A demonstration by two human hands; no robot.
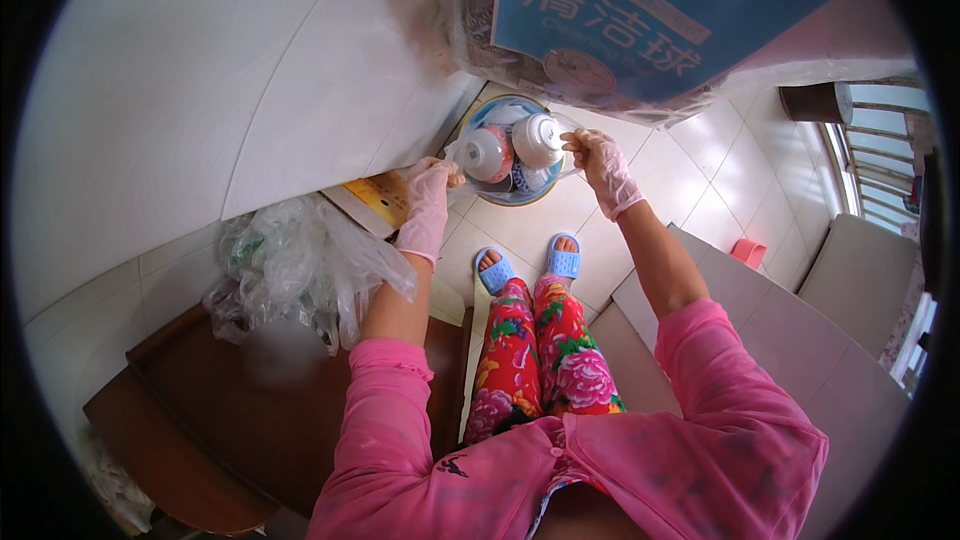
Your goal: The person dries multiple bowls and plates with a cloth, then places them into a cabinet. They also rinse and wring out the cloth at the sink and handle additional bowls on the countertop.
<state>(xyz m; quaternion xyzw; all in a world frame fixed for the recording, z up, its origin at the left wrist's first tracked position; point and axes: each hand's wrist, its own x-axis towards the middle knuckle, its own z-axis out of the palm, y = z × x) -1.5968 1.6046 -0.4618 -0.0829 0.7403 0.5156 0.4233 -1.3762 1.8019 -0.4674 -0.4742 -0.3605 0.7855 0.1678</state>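
Both hands wear thin, light pink gloves. My left hand (428, 199) pinches the left edge of a clear plastic bag (480, 186), and my right hand (600, 165) grips its right edge. Between them the bag spreads over a round blue bin (517, 203) on the floor. A white bowl (537, 141), upside down, lies at the right inside it. Beside that, a white and red bowl (484, 155) lies tilted. Part of a blue-patterned bowl (529, 178) shows lower down; the rest of it is hidden.
A large package of cleaning balls (600, 22) hangs close at the top. Clear plastic bags (292, 262) lie bunched on a brown wooden surface (337, 405) at left, near a yellow box (379, 199). A pink container (748, 252) is at right. My slippered feet stand below the bin.
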